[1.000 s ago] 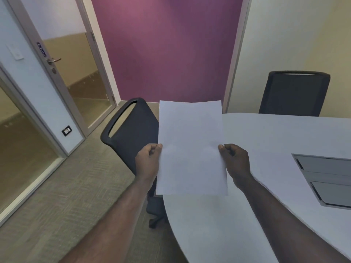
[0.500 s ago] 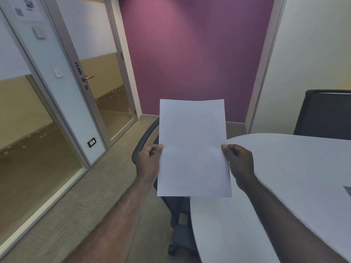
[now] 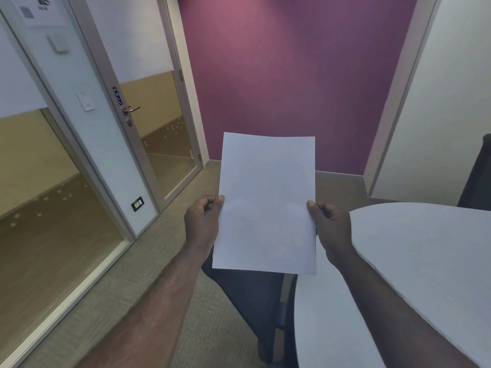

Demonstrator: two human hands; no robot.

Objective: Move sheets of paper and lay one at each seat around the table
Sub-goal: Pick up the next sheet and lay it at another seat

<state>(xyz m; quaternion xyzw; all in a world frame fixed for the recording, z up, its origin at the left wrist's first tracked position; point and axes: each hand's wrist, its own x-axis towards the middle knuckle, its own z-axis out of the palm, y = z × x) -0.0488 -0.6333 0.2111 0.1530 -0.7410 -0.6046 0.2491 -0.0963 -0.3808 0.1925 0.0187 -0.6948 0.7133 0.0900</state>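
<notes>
Right now I have the sheet of paper held up in the air between my two hands, its face toward me and blank as far as I can see. My left hand pinches the left edge about halfway up, and my right hand pinches the right edge at the same height; both are closed on the sheet. Below the sheet and between my forearms sits a dark office chair, pushed up against the rounded end of the white table, which runs under my right forearm. I judge this to be the carrying step, with the sheet not yet laid. Next I would need to swing it rightward over the tabletop in front of this chair, lower it flat and release both pinches.
</notes>
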